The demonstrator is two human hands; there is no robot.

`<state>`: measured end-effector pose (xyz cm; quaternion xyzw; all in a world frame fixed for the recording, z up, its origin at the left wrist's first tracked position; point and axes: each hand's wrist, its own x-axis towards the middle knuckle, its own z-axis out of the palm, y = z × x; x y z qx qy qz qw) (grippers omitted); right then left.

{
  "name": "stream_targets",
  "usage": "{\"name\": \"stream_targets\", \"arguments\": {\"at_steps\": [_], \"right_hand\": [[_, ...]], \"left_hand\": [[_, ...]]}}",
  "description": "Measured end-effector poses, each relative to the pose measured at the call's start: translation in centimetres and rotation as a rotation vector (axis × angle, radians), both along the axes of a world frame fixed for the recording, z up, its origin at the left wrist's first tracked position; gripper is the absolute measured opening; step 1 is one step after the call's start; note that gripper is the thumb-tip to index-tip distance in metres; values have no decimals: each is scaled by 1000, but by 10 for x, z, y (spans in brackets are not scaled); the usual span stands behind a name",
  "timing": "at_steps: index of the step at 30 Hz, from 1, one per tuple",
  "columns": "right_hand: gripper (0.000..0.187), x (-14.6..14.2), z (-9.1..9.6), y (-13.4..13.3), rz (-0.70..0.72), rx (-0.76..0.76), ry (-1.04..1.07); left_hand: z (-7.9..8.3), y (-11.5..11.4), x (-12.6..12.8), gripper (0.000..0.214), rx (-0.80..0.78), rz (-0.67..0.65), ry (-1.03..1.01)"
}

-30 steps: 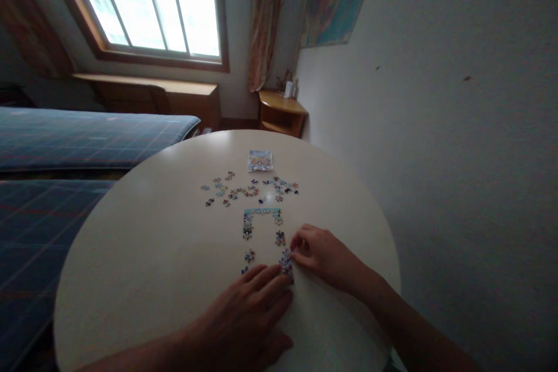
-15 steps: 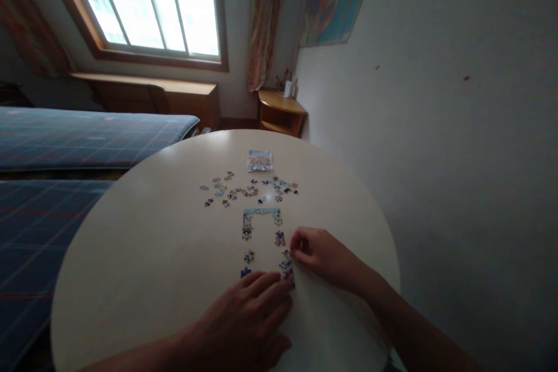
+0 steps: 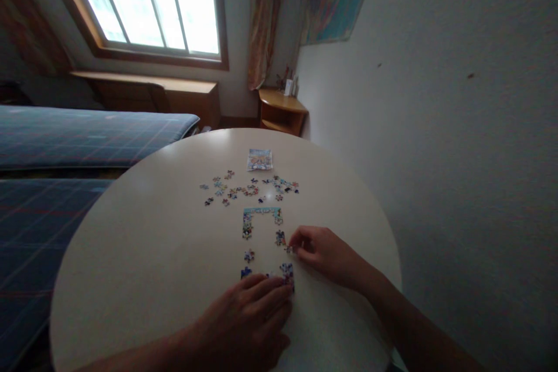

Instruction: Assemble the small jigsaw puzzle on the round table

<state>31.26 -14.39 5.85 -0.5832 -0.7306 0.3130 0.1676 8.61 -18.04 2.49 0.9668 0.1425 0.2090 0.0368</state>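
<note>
A small jigsaw piece [image 3: 289, 249] is pinched between the thumb and forefinger of my right hand [image 3: 320, 251], at the right side of a partly joined puzzle frame. My left hand [image 3: 257, 308] lies palm down with its fingers stretched out, their tips touching the joined lower right puzzle section [image 3: 286, 271] and hiding part of it. Farther up stands the joined top strip [image 3: 262, 210] with its left column [image 3: 247, 226]. Separate pieces lie along the sides: a right-side one [image 3: 279, 238], a left one [image 3: 249, 256] and a dark blue corner [image 3: 246, 272].
Several loose jigsaw pieces [image 3: 244, 190] are scattered beyond the frame. A small picture packet [image 3: 260, 160] lies behind them on the round white table [image 3: 143, 244]. Left of the table is a blue plaid bed [image 3: 87, 136]; a white wall [image 3: 436, 157] rises on the right.
My right hand has shifted the pinched jigsaw piece slightly up and to the right. My left hand has stayed nearly in place, uncovering a bit more of the lower pieces.
</note>
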Motion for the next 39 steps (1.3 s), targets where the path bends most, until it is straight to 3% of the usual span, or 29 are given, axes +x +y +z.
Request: {"name": "stream_targets", "arguments": {"at_steps": [7, 17, 26, 39], "right_hand": [[8, 0, -1, -7, -33, 89, -69], [7, -8, 7, -18, 55, 0, -108], [7, -15, 11, -22, -22, -98, -55], [11, -16, 8, -23, -13, -30, -97]], "left_hand": [[3, 1, -1, 32, 2, -26, 84], [-1, 0, 3, 37, -99, -12, 111], [4, -2, 3, 43, -126, -4, 144], [4, -2, 4, 46, -133, 1, 169]]}}
